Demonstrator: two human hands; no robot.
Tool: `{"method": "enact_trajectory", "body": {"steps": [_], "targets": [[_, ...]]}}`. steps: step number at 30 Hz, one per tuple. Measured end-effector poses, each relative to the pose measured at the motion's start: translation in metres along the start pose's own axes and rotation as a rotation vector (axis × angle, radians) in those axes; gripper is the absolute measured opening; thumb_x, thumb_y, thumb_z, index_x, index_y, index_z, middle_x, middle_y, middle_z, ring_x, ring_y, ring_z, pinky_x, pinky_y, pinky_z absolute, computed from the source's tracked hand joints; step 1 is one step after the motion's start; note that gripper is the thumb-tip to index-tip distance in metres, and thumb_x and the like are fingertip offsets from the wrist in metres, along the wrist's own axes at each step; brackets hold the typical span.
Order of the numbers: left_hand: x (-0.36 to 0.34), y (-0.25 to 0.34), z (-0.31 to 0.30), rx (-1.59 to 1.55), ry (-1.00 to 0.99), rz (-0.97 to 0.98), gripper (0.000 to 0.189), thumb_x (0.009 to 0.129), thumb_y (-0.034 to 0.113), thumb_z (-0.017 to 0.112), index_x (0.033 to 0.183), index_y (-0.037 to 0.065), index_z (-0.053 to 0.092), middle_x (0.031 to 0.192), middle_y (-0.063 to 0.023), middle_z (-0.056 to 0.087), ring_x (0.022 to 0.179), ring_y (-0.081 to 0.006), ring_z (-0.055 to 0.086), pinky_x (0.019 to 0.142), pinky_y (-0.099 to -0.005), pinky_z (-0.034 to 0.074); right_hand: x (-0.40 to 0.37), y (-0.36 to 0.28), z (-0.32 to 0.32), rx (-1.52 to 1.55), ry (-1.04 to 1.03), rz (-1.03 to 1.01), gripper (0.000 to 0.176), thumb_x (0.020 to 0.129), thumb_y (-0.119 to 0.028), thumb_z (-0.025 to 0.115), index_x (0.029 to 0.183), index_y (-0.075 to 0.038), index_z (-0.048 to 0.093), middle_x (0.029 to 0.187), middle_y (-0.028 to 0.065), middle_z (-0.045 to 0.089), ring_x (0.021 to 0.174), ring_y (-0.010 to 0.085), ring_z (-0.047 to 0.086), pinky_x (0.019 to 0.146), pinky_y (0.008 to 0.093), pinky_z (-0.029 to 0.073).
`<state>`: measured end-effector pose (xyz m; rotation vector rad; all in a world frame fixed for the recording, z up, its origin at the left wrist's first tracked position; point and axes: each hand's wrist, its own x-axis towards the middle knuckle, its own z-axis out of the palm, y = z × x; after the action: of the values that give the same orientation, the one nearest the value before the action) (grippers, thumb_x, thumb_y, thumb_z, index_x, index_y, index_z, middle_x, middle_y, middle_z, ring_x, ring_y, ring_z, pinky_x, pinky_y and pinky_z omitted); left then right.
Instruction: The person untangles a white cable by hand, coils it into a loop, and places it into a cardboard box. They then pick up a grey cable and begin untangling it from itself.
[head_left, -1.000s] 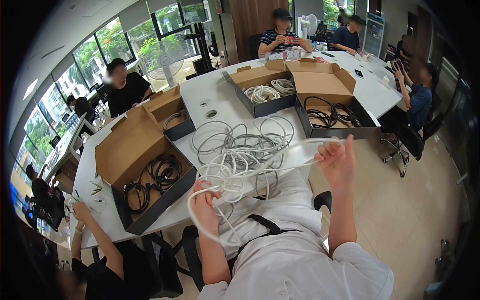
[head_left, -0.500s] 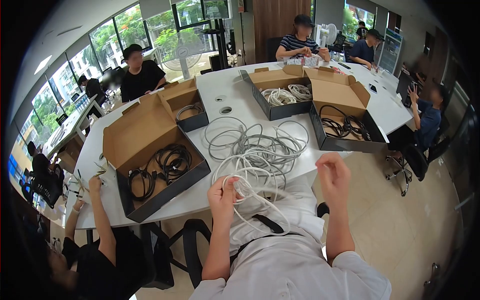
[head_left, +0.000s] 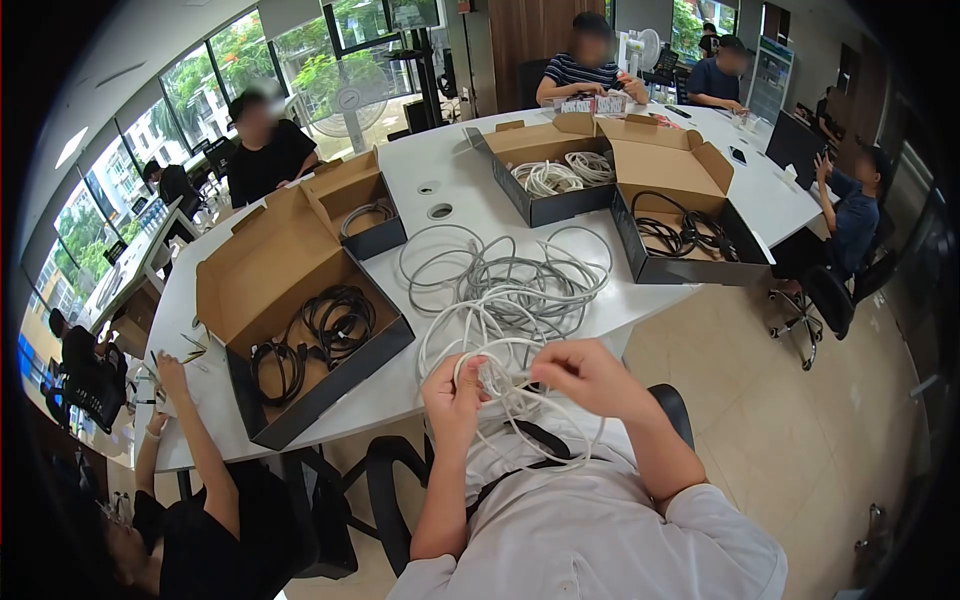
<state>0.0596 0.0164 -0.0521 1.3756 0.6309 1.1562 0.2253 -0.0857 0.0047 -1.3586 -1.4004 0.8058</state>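
A partly coiled white cable [head_left: 497, 378] is pinched in my left hand [head_left: 456, 392], just in front of the table edge. My right hand [head_left: 590, 378] is closed at the right side of the same coil, fingertips pressed on its strands. Loose white loops hang below both hands, over my lap. Beyond them, a tangled heap of grey and white cables [head_left: 535, 285] lies on the white table [head_left: 400, 385], and some white strands run from it towards my hands.
Open boxes hold black cables [head_left: 340, 325] at left, a grey cable [head_left: 368, 215], white cables [head_left: 548, 178] and black cables [head_left: 680, 238] at right. Two round holes are in the tabletop. A co-worker's arm [head_left: 200, 430] reaches over the left edge; other people sit around.
My right hand has moved left, from apart at the right to the white coil, and its fingers have closed there. The view has shifted slightly.
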Motion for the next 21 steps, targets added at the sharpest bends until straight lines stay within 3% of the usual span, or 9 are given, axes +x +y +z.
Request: {"method": "enact_trajectory", "body": {"steps": [2, 5, 9, 12, 15, 16, 21], "targets": [[0.001, -0.002, -0.001, 0.006, 0.051, -0.026, 0.025, 0.095, 0.022, 0.055, 0.094, -0.001, 0.065, 0.064, 0.0011, 0.055, 0.046, -0.0019, 0.044, 0.042, -0.0177, 0.039, -0.006, 0.000, -0.010, 0.192, 0.070, -0.029, 0.013, 0.092, -0.009, 0.056, 0.083, -0.001, 0.058, 0.069, -0.0059, 0.048, 0.063, 0.0019, 0.036, 0.053, 0.0200, 0.030], [0.005, 0.000, 0.002, -0.145, 0.124, -0.067, 0.021, 0.094, 0.016, 0.053, 0.096, -0.001, 0.065, 0.070, -0.0020, 0.060, 0.045, -0.0015, 0.045, 0.039, -0.0173, 0.038, -0.019, -0.009, -0.026, 0.214, 0.145, -0.097, 0.010, 0.093, -0.008, 0.054, 0.087, -0.001, 0.058, 0.072, -0.0052, 0.049, 0.065, 0.0020, 0.037, 0.055, 0.0192, 0.031], [0.004, 0.008, 0.000, -0.170, 0.065, -0.118, 0.026, 0.093, 0.022, 0.058, 0.096, -0.003, 0.065, 0.064, -0.0013, 0.057, 0.047, -0.0038, 0.047, 0.042, -0.0193, 0.043, -0.027, 0.000, -0.039, 0.256, 0.126, -0.270, 0.008, 0.093, -0.006, 0.054, 0.089, 0.000, 0.058, 0.074, -0.0023, 0.050, 0.066, 0.0035, 0.037, 0.057, 0.0203, 0.031], [0.004, 0.003, 0.003, -0.149, 0.060, -0.077, 0.027, 0.093, 0.023, 0.059, 0.095, -0.003, 0.065, 0.064, -0.0016, 0.057, 0.047, -0.0041, 0.048, 0.041, -0.0192, 0.042, -0.028, 0.006, -0.035, 0.195, 0.006, -0.271, 0.007, 0.092, -0.004, 0.055, 0.094, 0.001, 0.060, 0.075, -0.0004, 0.052, 0.068, 0.0055, 0.040, 0.059, 0.0215, 0.034], [0.003, -0.001, 0.003, -0.098, 0.049, -0.059, 0.027, 0.092, 0.024, 0.060, 0.093, -0.002, 0.066, 0.065, -0.0020, 0.058, 0.048, -0.0044, 0.048, 0.041, -0.0189, 0.041, -0.020, 0.013, -0.014, 0.081, -0.067, -0.047, 0.012, 0.090, -0.002, 0.055, 0.101, 0.002, 0.061, 0.077, 0.0006, 0.053, 0.069, 0.0076, 0.044, 0.061, 0.0225, 0.037], [0.002, -0.003, 0.003, -0.089, 0.050, -0.071, 0.027, 0.092, 0.024, 0.060, 0.092, -0.002, 0.066, 0.065, -0.0022, 0.058, 0.048, -0.0044, 0.048, 0.041, -0.0188, 0.041, -0.017, 0.019, -0.008, 0.053, -0.030, -0.111, 0.018, 0.094, -0.008, 0.052, 0.104, 0.002, 0.063, 0.075, 0.0003, 0.052, 0.067, 0.0092, 0.043, 0.059, 0.0220, 0.033], [0.004, -0.005, 0.002, -0.171, 0.111, -0.133, 0.025, 0.092, 0.022, 0.059, 0.093, -0.001, 0.066, 0.063, -0.0019, 0.058, 0.046, -0.0048, 0.048, 0.040, -0.0190, 0.039, -0.017, 0.005, -0.015, 0.113, 0.113, -0.050, 0.017, 0.093, -0.010, 0.055, 0.098, 0.002, 0.067, 0.076, 0.0006, 0.052, 0.072, 0.0092, 0.044, 0.065, 0.0223, 0.035]]}}
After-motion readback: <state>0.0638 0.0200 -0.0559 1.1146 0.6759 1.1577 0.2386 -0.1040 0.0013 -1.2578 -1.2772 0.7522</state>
